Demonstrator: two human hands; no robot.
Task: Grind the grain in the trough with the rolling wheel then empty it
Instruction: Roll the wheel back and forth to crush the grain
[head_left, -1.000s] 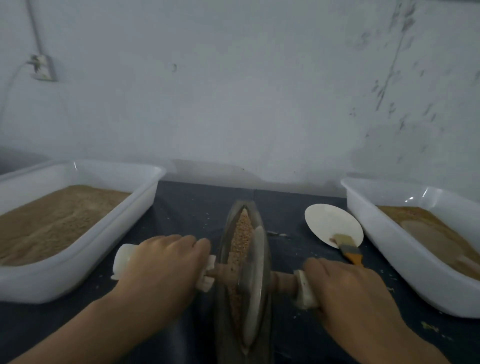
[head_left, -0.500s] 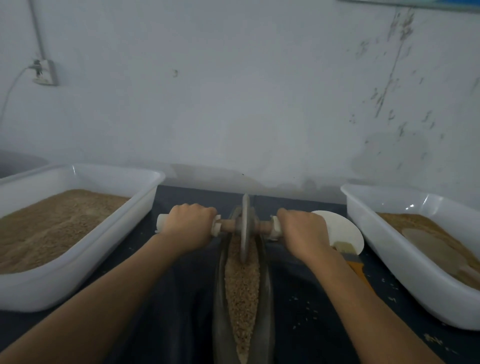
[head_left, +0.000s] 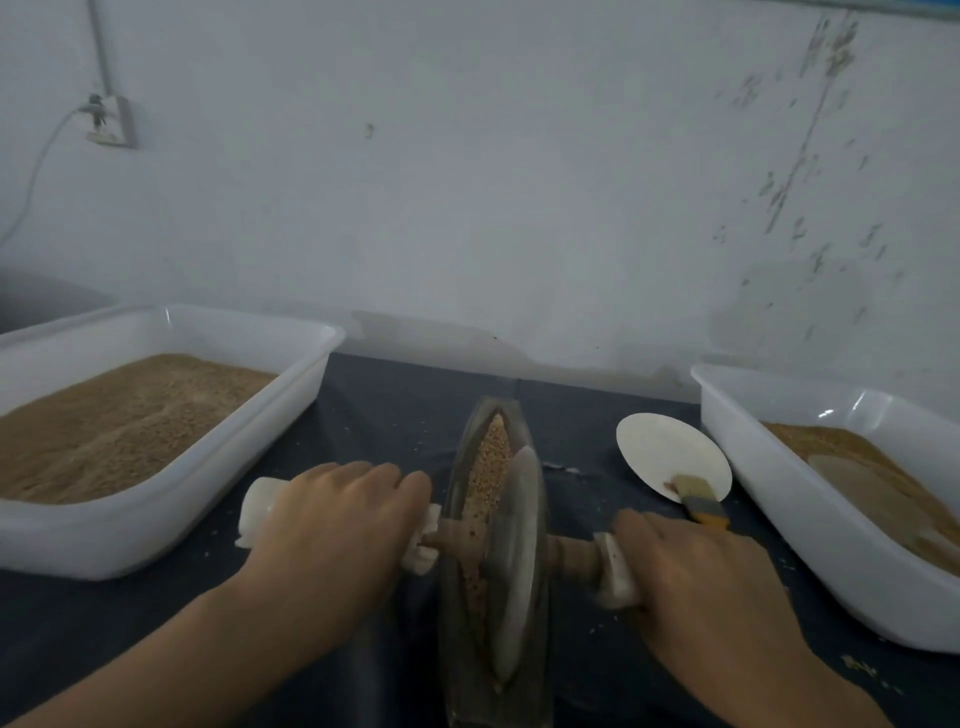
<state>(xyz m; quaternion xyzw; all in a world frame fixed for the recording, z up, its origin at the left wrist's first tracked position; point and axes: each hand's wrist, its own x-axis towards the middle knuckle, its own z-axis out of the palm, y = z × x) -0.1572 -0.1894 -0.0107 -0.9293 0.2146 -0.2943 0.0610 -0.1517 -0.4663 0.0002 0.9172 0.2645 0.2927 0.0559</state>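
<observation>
A narrow dark boat-shaped trough (head_left: 470, 431) lies lengthwise on the table between my arms, with brown grain (head_left: 488, 457) along its groove. The grey rolling wheel (head_left: 514, 561) stands on edge in the near half of the trough, on a wooden axle with white-wrapped handles. My left hand (head_left: 332, 525) grips the left handle. My right hand (head_left: 691, 566) grips the right handle. The near grain is hidden behind the wheel.
A white plastic tub (head_left: 171, 499) of brown meal stands at the left, another white tub (head_left: 810, 525) with brown meal at the right. A white round dish (head_left: 665, 447) with a yellow-handled brush (head_left: 701, 499) lies right of the trough. A wall runs close behind.
From the trough's far end, both hands have pulled the wheel back toward me into the near half. The far grain is uncovered again.
</observation>
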